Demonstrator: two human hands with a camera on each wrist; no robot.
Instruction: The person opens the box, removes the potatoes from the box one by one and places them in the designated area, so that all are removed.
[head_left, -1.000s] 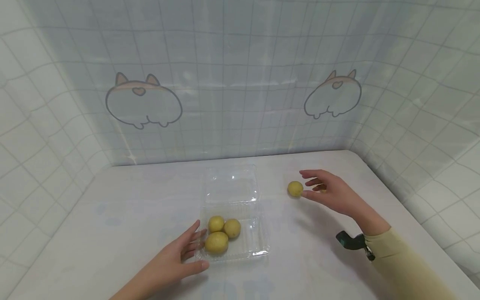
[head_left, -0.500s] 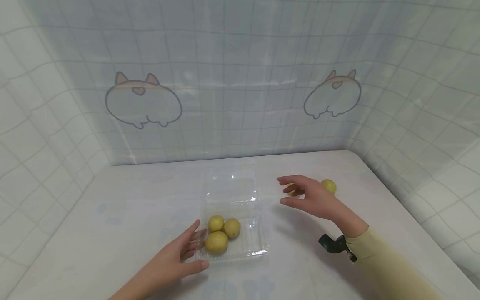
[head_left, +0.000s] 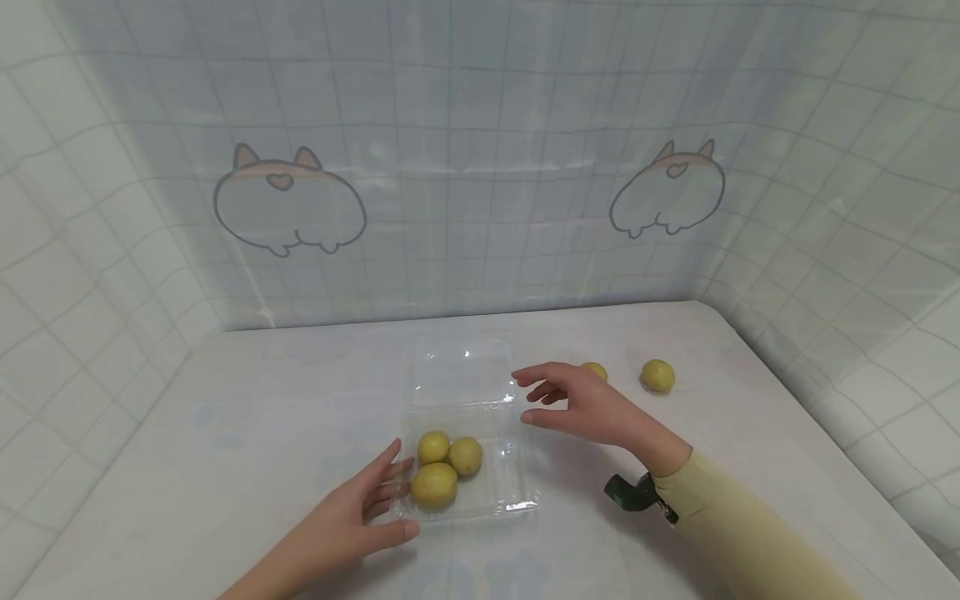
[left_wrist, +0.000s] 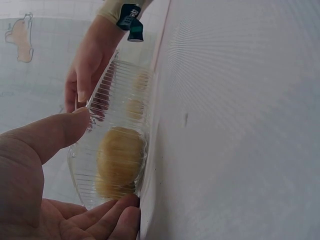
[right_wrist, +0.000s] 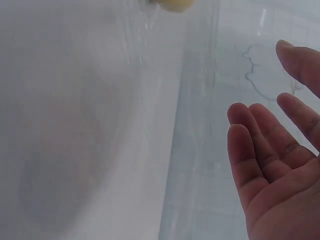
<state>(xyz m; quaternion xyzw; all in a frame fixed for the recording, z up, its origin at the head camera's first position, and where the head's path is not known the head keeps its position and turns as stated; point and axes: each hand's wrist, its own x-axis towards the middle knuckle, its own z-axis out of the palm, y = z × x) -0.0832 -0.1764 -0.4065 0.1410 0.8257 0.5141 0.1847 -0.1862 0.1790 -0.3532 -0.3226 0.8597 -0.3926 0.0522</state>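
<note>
A clear plastic clamshell box [head_left: 498, 479] lies opened on the table, its lid [head_left: 461, 371] folded back away from me. Three yellow lemons [head_left: 433, 485] sit together in the left part of its base. My left hand [head_left: 352, 517] rests at the box's left side, fingers along the wall and thumb by the front corner; the left wrist view shows its thumb [left_wrist: 70, 127] near the rim. Above the table, right of the lid, hovers my right hand [head_left: 588, 404], fingers loosely bent. The right wrist view shows nothing in its palm [right_wrist: 285, 200].
Two more lemons lie on the table at the right: one [head_left: 657, 375] in full view, the other [head_left: 596, 370] partly hidden behind my right hand. A white cloth [head_left: 262, 433] covers the table. Grid-patterned curtains [head_left: 480, 167] hang at the back and both sides.
My right hand has moved left and slightly nearer, from the two loose lemons toward the box, uncovering the far-right lemon. The left hand, the box and its lemons stay put.
</note>
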